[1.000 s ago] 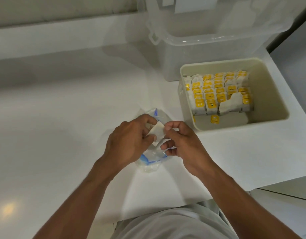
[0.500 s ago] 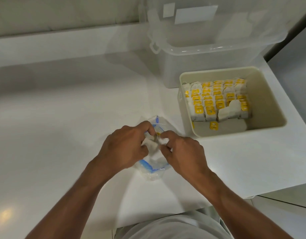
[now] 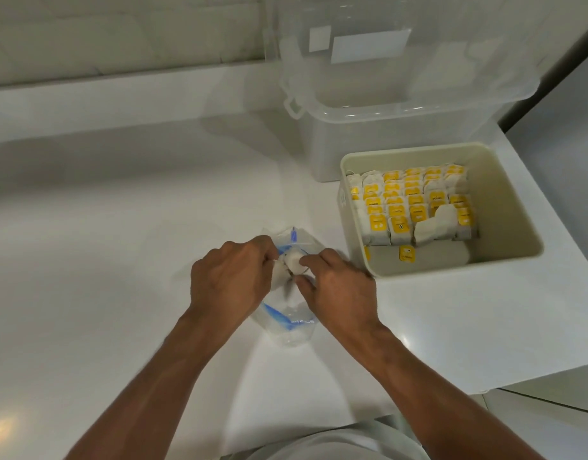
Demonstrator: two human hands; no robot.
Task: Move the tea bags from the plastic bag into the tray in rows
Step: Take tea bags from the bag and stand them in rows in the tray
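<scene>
A clear plastic bag point(image 3: 291, 330) with a blue zip strip lies on the white counter in front of me. Over it, my left hand point(image 3: 229, 280) and my right hand point(image 3: 339, 290) both pinch a white tea bag point(image 3: 294, 260) between their fingertips. To the right stands a cream tray point(image 3: 515, 207) holding several rows of tea bags with yellow tags point(image 3: 408, 200). One white tea bag point(image 3: 435, 224) leans across the front row, and a yellow tag point(image 3: 407, 253) lies on the tray floor.
A large clear plastic storage box point(image 3: 402, 104) stands behind the tray, against the back ledge. The counter's right edge point(image 3: 551, 376) drops off just past the tray. The counter stretches to the left of the bag.
Both hands dropped from holding the tea bag up to working it low over the bag's mouth. The view tilted, so the tray sits lower in the frame.
</scene>
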